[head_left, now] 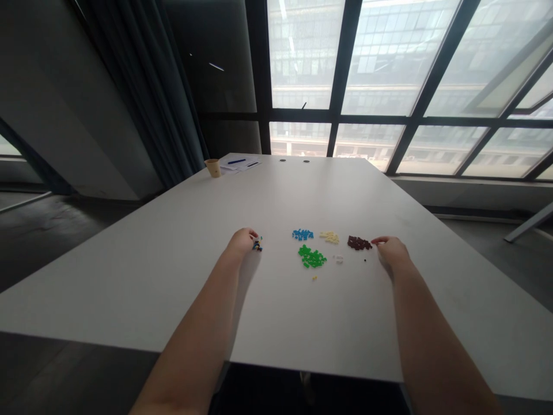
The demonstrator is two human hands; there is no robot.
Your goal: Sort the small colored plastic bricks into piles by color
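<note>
Small beads lie sorted in heaps on the white table (181,242): a blue heap (302,234), a pale yellow heap (329,236), a dark brown heap (358,243) and a green heap (311,257). A few white beads (338,259) lie right of the green heap. My left hand (242,240) rests curled on the table beside a small mixed cluster of beads (257,245). My right hand (392,251) lies just right of the brown heap, fingers pinched together at its edge. What the pinch holds is too small to see.
A paper cup (213,168) stands at the far left corner of the table. Beside the cup lie papers (239,164) with a blue pen on them. Loose single beads lie below the green heap (314,278). Windows and a dark curtain stand behind the table.
</note>
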